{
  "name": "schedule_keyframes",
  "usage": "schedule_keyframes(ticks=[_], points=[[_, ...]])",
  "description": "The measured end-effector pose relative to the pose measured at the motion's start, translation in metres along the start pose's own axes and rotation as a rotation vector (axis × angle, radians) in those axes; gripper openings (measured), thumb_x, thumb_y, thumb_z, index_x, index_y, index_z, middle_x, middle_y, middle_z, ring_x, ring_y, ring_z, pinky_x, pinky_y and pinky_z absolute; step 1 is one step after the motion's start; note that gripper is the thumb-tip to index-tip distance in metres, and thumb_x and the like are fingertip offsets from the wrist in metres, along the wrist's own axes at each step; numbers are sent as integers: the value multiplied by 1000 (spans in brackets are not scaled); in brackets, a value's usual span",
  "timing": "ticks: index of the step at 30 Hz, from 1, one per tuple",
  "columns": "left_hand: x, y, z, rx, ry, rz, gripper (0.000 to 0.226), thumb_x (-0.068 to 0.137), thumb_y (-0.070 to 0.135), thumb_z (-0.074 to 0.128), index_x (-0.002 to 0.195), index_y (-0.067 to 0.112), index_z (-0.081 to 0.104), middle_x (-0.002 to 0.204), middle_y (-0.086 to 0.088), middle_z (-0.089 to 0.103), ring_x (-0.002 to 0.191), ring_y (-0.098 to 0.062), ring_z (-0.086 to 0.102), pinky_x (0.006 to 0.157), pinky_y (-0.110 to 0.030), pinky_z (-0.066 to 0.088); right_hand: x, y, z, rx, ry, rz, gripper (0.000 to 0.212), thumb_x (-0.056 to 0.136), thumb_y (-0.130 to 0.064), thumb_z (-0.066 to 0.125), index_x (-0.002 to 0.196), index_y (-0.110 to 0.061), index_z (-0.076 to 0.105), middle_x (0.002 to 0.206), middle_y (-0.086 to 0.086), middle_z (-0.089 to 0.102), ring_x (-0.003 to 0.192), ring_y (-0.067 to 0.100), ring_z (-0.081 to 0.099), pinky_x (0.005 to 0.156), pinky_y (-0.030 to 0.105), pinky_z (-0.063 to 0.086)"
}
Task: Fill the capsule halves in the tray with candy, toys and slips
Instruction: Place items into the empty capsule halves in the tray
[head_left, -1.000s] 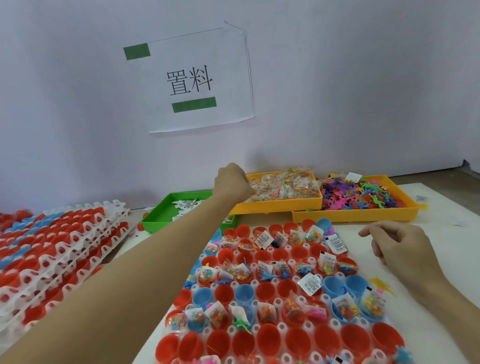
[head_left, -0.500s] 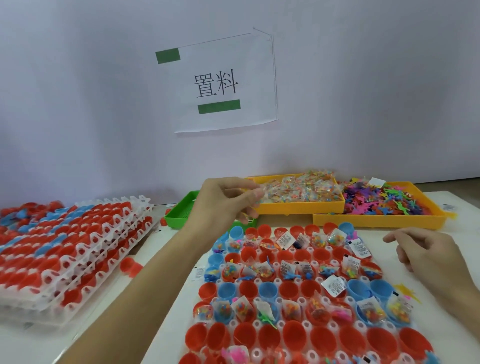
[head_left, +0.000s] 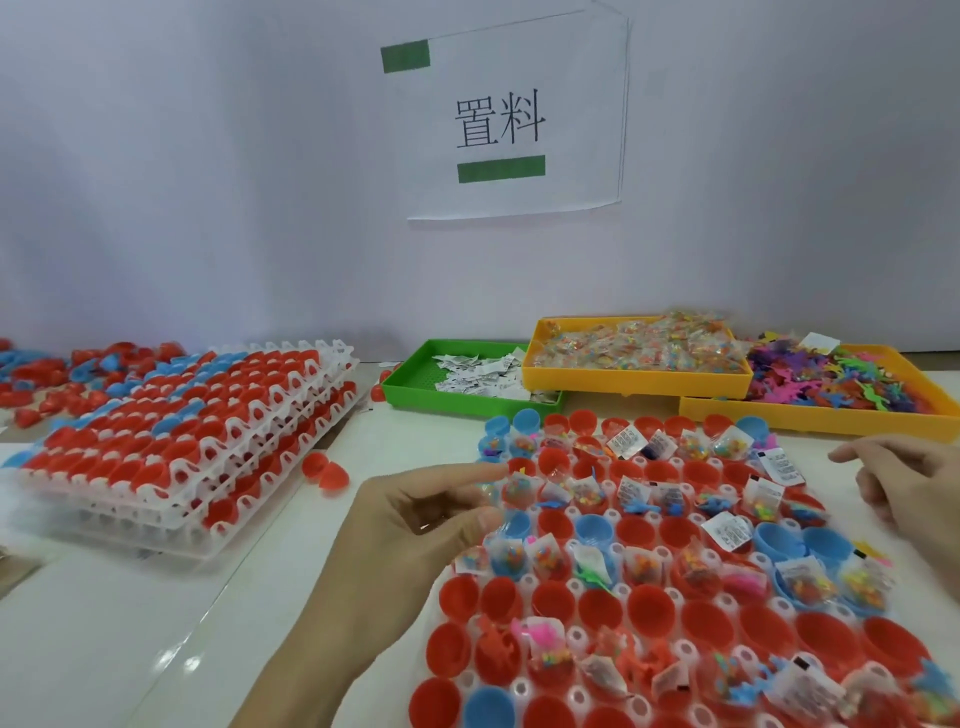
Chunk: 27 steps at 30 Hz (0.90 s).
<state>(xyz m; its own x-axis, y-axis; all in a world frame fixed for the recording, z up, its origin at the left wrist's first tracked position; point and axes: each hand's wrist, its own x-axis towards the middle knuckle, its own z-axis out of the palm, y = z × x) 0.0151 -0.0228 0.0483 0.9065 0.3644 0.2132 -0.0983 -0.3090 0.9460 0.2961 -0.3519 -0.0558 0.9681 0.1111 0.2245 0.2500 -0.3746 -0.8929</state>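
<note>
A white plastic grid tray (head_left: 579, 590) lies on the pale desk (head_left: 130, 623) close in front of the person, its round cells seated with red and blue plastic capsule halves (head_left: 649, 605). Many halves in the far and middle rows already hold small clear packets of coloured candy (head_left: 550, 556), little plastic toys (head_left: 592, 574) or white printed paper slips (head_left: 727, 531), while one near row of red halves shows only bare insides. The left hand (head_left: 415, 525) hovers over the tray's left edge, its fingers (head_left: 467, 475) loosely parted, forefinger stretched toward the cells and thumb below it; I cannot tell whether anything small sits between them. The right hand (head_left: 914, 493) hangs at the tray's right side with fingers relaxed and slightly curled, holding nothing that shows. Beyond the tray, against the white wall, stand three shallow bins: a green plastic bin (head_left: 415, 387) with paper slips, a yellow plastic bin (head_left: 634, 379) heaped with candy packets resting partly on the green one's right end, and an orange-yellow plastic bin (head_left: 810, 415) of mixed bright toys. To the left sits a stack of white grid trays (head_left: 192, 441) loaded with red and blue halves, and loose halves (head_left: 324, 470) lie beside it. A white paper sign (head_left: 511, 119) with two black characters and green bars hangs on the wall.
</note>
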Motion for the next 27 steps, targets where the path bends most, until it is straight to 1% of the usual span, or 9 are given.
schedule_keyframes(ticks=[6,10,14,17,20,22,23,25,27], points=[[-14,4,-13,49,9,-12,20,61,29,77,80,28,80,76,-2,76,60,-13,67,54,-19,53,9,17,0,23,-5,52,41,85,-52,46,96,-25,74,54,2,57,38,5,42,38,9,33],[-25,4,-16,53,-7,-63,19,68,19,75,85,28,80,78,-4,77,64,-16,70,62,-21,56,15,24,0,17,-4,75,44,85,-58,45,96,-26,73,55,3,58,38,7,44,39,10,35],[-31,6,-16,124,-45,-99,34,81,3,74,92,35,76,81,-3,75,72,-21,72,70,-24,57,17,25,1,19,-23,66,46,83,-57,43,95,-24,73,53,2,57,37,6,43,37,9,34],[-33,9,-13,209,-101,-77,22,85,8,72,87,30,74,84,1,73,78,-15,69,74,-25,57,14,21,2,17,-19,53,45,84,-58,44,94,-26,73,54,3,58,37,6,43,37,10,33],[-35,11,-10,278,-169,-54,9,81,20,74,81,29,72,85,5,70,81,-9,63,76,-27,50,12,14,4,26,5,33,42,81,-55,44,91,-27,74,53,1,58,37,6,43,36,9,32],[-37,11,-9,346,-186,-56,8,78,27,78,80,33,74,87,11,68,81,-5,58,74,-26,42,11,13,6,24,16,23,41,81,-54,45,91,-27,74,53,0,58,38,4,43,35,9,32],[-37,12,-8,355,-190,-60,11,77,24,80,80,34,75,85,11,68,77,-4,56,70,-27,42,11,13,6,22,21,19,41,81,-53,45,91,-27,74,53,0,58,39,4,44,35,9,33],[-36,12,-7,301,-212,-90,15,76,14,81,78,28,77,78,3,71,70,-8,58,65,-30,48,11,15,5,21,22,16,40,82,-52,45,92,-27,74,54,0,58,40,4,45,35,9,33],[-35,11,-6,284,-227,-138,14,76,9,81,78,23,77,77,-1,73,68,-14,63,68,-29,55,13,18,6,20,18,21,39,83,-52,45,92,-27,74,53,0,58,39,4,44,35,9,33]])
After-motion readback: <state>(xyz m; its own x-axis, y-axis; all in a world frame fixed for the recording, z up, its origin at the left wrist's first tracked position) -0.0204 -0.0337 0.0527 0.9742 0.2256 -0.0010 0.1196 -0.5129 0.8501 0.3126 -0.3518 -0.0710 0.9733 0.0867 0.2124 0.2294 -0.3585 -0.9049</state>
